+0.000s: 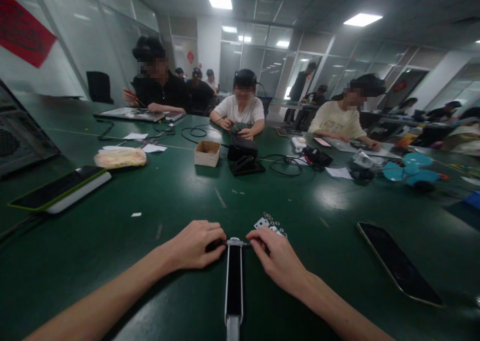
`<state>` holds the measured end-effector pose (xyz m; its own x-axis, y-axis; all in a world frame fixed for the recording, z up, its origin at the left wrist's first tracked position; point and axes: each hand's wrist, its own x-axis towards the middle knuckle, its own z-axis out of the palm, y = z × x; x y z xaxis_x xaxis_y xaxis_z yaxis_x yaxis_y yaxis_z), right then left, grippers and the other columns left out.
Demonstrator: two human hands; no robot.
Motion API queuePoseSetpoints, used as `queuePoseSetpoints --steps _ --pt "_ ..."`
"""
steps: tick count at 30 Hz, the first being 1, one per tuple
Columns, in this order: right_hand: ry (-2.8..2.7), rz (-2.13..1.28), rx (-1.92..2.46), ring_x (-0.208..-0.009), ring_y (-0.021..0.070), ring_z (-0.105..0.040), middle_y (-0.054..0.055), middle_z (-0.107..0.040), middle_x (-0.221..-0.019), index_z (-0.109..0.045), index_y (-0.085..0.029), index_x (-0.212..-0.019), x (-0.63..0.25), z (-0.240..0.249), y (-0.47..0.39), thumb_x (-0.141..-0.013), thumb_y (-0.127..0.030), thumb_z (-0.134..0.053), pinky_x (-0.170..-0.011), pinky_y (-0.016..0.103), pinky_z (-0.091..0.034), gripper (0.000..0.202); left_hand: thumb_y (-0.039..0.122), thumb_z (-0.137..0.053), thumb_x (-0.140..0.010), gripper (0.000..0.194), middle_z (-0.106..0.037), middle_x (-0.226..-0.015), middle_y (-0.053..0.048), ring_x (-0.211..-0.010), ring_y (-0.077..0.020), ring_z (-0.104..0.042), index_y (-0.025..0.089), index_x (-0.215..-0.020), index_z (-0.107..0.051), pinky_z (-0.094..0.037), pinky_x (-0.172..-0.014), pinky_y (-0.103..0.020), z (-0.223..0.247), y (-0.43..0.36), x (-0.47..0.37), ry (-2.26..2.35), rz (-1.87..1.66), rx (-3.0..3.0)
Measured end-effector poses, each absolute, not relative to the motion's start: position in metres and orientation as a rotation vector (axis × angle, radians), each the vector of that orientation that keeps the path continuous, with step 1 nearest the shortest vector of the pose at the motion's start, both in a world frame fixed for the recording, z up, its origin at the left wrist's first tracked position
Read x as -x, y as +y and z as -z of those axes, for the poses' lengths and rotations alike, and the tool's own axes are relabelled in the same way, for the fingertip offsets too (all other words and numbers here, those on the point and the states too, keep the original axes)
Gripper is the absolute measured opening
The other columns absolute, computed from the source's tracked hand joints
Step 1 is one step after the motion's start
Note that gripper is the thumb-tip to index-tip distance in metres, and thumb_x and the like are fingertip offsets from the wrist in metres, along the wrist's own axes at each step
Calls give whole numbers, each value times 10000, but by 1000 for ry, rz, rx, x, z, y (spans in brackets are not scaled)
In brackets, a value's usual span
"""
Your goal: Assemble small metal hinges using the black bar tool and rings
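Note:
A long, narrow black-and-silver bar (234,281) lies on the green table in front of me, pointing away. Across its far end sits a small metal crosspiece (235,242) with thin dark ends sticking out sideways. The fingers of my left hand (197,244), which wears a ring, are closed at the crosspiece's left end. My right hand (279,255) pinches its right end between thumb and fingers. Just beyond the right hand lie a small white plate with holes (261,223) and several nuts or washers (267,216), partly hidden by the fingers.
A dark smartphone (399,263) lies at right, and a green-edged device (56,187) at left. Farther back are a small open box (207,153), a black stand (245,165), cables, and blue fan blades (412,168). Several people work across the table (180,191).

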<state>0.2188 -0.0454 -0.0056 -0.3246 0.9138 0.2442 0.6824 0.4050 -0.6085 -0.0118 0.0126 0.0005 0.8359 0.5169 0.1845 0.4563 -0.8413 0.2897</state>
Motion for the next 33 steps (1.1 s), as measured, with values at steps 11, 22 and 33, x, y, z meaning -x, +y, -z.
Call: queuePoseSetpoints --steps 11,22,33 --pt "-2091 -636 1343 -691 134 -569 32 -604 -812 -609 -155 -921 -218 2 -47 -855 -141 -502 -642 266 -479 126 222 -478 -857 143 -630 -818 -27 -694 -147 -582 174 -912 -602 -411 -644 -250 -3 12 12 752 -358 -2775" --pt "-2085 -666 1363 -672 128 -556 21 -599 -779 -608 -156 -896 -218 2 -45 -844 -156 -529 -627 256 -467 95 208 -491 -860 117 -626 -808 -24 -684 -145 -578 169 -898 -595 -399 -635 -249 0 13 12 744 -362 -2783" --pt "-2082 -620 1370 -675 139 -559 29 -617 -774 -631 -152 -901 -218 9 -44 -850 -173 -537 -636 265 -448 110 193 -486 -869 104 -616 -784 -18 -668 -150 -569 171 -878 -588 -388 -621 -253 1 13 13 719 -403 -2799"
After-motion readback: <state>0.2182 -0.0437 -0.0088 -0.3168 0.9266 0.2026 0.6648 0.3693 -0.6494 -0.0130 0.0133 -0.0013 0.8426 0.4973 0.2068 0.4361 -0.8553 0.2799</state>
